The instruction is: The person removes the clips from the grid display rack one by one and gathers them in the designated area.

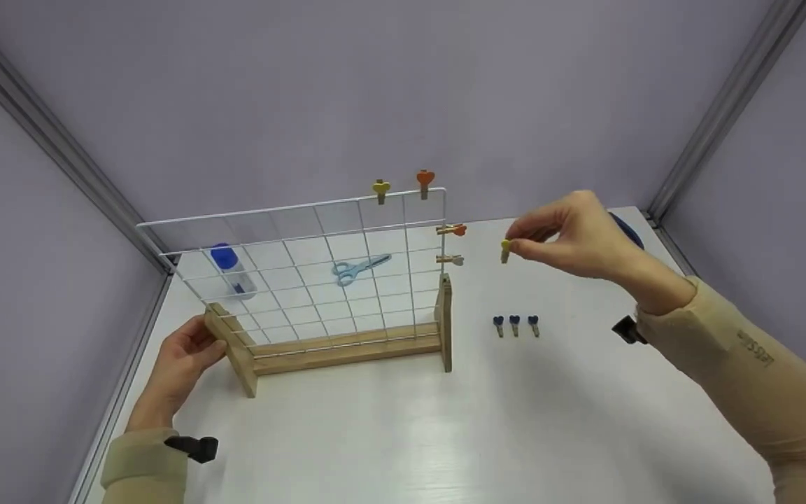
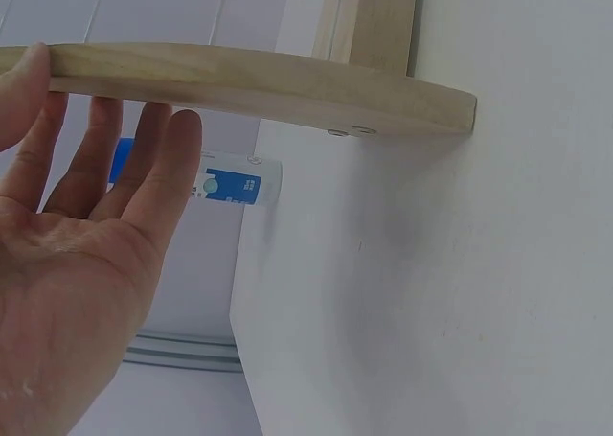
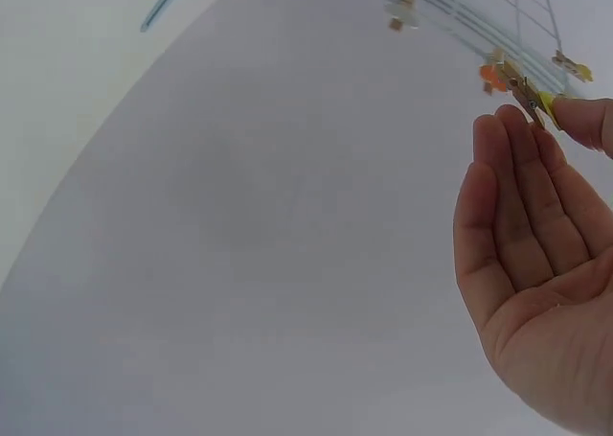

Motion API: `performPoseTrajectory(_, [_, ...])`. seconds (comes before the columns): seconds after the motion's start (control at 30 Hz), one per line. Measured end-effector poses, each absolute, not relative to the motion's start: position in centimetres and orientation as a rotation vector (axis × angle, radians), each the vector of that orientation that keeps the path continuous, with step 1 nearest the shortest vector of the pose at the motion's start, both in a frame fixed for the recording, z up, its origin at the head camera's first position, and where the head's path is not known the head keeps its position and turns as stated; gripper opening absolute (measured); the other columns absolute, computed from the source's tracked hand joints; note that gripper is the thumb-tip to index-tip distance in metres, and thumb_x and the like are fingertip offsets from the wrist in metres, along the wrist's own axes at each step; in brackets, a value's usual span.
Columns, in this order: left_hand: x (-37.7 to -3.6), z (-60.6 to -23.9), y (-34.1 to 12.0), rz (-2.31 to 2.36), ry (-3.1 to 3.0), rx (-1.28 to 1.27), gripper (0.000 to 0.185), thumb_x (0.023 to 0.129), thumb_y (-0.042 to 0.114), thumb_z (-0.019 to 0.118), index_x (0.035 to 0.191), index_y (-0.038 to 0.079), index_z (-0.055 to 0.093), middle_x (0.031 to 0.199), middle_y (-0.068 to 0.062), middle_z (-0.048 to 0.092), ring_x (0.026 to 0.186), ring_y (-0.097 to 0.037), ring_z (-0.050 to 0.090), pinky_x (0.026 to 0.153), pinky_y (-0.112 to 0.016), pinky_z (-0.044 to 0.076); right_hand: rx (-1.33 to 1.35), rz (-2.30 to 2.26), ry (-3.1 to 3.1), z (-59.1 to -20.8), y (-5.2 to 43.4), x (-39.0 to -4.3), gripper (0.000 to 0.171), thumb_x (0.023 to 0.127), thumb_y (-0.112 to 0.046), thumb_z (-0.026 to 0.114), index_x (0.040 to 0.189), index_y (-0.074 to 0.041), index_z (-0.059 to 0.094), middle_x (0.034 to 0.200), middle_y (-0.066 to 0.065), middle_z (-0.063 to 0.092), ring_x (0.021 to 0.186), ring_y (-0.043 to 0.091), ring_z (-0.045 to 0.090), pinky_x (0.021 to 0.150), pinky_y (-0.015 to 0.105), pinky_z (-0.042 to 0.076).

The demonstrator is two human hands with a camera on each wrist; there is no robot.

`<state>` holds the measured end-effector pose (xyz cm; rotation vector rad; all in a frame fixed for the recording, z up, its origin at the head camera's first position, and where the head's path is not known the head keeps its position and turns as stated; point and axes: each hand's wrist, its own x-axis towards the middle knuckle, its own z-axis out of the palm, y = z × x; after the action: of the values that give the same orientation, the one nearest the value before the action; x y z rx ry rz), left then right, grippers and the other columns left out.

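Observation:
My right hand (image 1: 578,238) pinches a small wooden clothespin (image 1: 505,253) with a yellow heart between thumb and fingertips, in the air right of the grid rack. At the left, my left hand (image 1: 182,357) grips the wooden end board (image 1: 234,346) of the rack, thumb on one side and fingers on the other. The white wire grid (image 1: 298,280) stands in this wooden base. Clipped to its top edge are a yellow-heart clothespin (image 1: 381,190) and an orange-heart clothespin (image 1: 425,183). On its right edge sit another orange-heart clothespin (image 1: 452,229) and a whitish-heart clothespin (image 1: 449,260).
Three dark blue heart clothespins (image 1: 515,325) lie in a row on the white table (image 1: 403,434). Behind the grid are light blue scissors (image 1: 357,269) and a blue-capped bottle or tube (image 1: 234,271). A dark blue round object (image 1: 627,229) is partly hidden behind my right hand.

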<state>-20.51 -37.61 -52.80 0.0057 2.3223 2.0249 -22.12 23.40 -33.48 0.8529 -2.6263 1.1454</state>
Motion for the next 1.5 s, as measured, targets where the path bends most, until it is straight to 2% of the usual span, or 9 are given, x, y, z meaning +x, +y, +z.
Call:
performPoseTrajectory(0.3, [-20.3,-52.8,-37.8,2.009,2.335,-0.014,0.053,0.103,-0.009,0.071,0.154,-0.002,0.057,0.119,0.016,0.076,0.111,-0.003,0.073,0.095,-0.019,0.064,0.613,1.090,-2.942,-39.1,27.4,-23.2,0.011,0.101,-0.012,0.082,0.107,-0.008,0.090,0.105,0.011,0.088,0.087,0.008,0.079,0.074,0.015,0.062])
performPoseTrajectory(0.43, [-20.5,-52.7,-37.7,1.986,2.350,-0.003,0.057,0.103,-0.007,0.071,0.157,-0.005,0.052,0.120,0.018,0.076,0.113,-0.002,0.073,0.096,-0.018,0.064,0.515,1.064,-3.052,-42.2,29.2,-23.9,0.013,0.101,-0.018,0.082,0.106,-0.009,0.090,0.101,0.012,0.088,0.086,0.012,0.077,0.073,0.020,0.060])
performPoseTrajectory(0.6, [-20.6,-52.8,-37.5,1.981,2.356,0.005,0.058,0.103,-0.008,0.070,0.157,-0.007,0.051,0.120,0.017,0.076,0.114,-0.002,0.073,0.097,-0.018,0.064,0.406,1.069,-3.168,-46.1,31.5,-24.6,0.017,0.100,-0.019,0.081,0.107,-0.007,0.089,0.096,0.010,0.087,0.085,0.017,0.075,0.077,0.027,0.061])
performPoseTrajectory(0.77, [-20.6,-52.9,-37.7,1.972,2.356,0.013,0.059,0.104,-0.008,0.070,0.159,-0.007,0.050,0.121,0.018,0.076,0.115,-0.002,0.072,0.097,-0.018,0.064,0.265,1.124,-3.301,-49.4,32.9,-25.1,0.022,0.098,-0.022,0.081,0.107,-0.003,0.088,0.092,0.010,0.086,0.082,0.016,0.074,0.074,0.027,0.061])
performPoseTrajectory(1.07, [-20.6,-52.7,-37.4,2.010,2.364,-0.015,0.051,0.101,-0.011,0.070,0.151,-0.008,0.057,0.116,0.014,0.077,0.110,-0.004,0.074,0.093,-0.020,0.065,0.039,1.216,-3.370,-52.6,33.4,-25.9,0.028,0.097,-0.024,0.081,0.107,0.002,0.085,0.084,0.003,0.082,0.077,0.013,0.071,0.070,0.026,0.062])
performPoseTrajectory(1.27, [-20.5,-52.6,-37.4,1.958,2.387,-0.003,0.056,0.103,-0.009,0.070,0.156,-0.010,0.051,0.118,0.017,0.076,0.112,-0.002,0.073,0.095,-0.019,0.064,-0.122,1.240,-3.366,-54.3,33.4,-26.2,0.031,0.097,-0.027,0.080,0.109,0.001,0.084,0.083,0.000,0.077,0.078,0.013,0.069,0.070,0.025,0.061])
performPoseTrajectory(1.5, [-20.5,-52.6,-37.5,1.977,2.379,-0.009,0.056,0.102,-0.009,0.070,0.156,-0.008,0.052,0.118,0.018,0.077,0.112,-0.002,0.074,0.096,-0.019,0.064,-0.174,1.232,-3.347,-54.9,33.3,-26.4,0.029,0.097,-0.027,0.079,0.107,0.000,0.084,0.081,-0.001,0.075,0.076,0.013,0.068,0.068,0.025,0.059])
